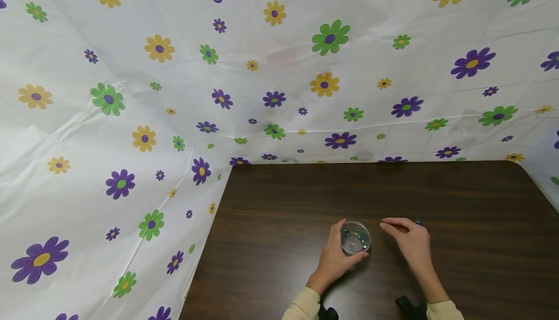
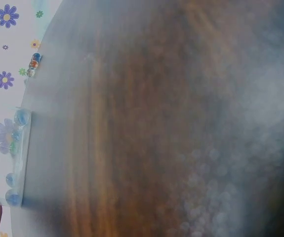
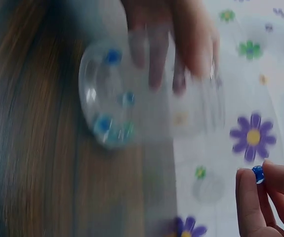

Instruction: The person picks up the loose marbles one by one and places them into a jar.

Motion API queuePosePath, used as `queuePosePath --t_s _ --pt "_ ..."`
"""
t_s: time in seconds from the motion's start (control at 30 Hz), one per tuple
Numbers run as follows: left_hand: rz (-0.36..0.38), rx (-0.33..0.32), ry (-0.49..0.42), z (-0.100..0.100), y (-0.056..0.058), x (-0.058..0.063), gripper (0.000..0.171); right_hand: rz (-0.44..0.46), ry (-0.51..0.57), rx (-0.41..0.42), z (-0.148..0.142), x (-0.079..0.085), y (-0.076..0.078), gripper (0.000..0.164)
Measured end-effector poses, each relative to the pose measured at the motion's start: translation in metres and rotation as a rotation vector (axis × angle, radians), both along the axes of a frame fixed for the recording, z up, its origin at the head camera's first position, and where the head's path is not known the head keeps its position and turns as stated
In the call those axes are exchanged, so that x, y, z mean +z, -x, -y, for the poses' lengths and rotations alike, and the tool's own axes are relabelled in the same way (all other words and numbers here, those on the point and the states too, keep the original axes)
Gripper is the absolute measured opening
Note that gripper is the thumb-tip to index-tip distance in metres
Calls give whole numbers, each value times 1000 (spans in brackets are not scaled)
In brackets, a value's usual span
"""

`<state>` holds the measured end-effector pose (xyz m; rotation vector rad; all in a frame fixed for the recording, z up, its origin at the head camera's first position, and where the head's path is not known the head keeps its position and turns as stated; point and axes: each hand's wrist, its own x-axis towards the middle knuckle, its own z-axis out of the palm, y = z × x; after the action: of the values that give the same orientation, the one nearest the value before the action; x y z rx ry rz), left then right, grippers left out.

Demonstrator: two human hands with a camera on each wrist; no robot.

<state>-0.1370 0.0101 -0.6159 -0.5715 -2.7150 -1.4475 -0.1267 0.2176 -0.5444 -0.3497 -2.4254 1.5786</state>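
My left hand (image 1: 336,257) grips a clear round plastic container (image 1: 355,251) on its left and near sides. Several glass marbles (image 1: 359,236), blue and green, lie on its bottom. In the right wrist view the clear container (image 3: 193,118) looks blurred, with the left hand's fingers behind and around its wall. Just to the right of the container is my right hand (image 1: 410,242). Between its thumb and fingertips it pinches a blue marble (image 3: 258,174), which the head view does not clearly show.
Beyond the right hand a few loose marbles (image 1: 419,222) lie on the dark wooden table (image 1: 279,203), partly hidden by that hand. The left wrist view shows loose marbles (image 2: 34,64) in a short row. A white flowered sheet (image 1: 174,92) hangs behind and left of the table.
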Motion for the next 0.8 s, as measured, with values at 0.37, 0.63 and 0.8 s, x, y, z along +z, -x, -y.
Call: queuePosePath --t_s 0.37,0.63,0.8 --pt "-9 -11 -11 0 1 1 92 -35 56 123 31 11 -2 20" --pt "-14 -19 -6 1 0 0 93 -50 62 146 42 12 -2 14" --pt "-6 -14 -6 1 0 1 93 -50 36 156 48 11 -3 12"
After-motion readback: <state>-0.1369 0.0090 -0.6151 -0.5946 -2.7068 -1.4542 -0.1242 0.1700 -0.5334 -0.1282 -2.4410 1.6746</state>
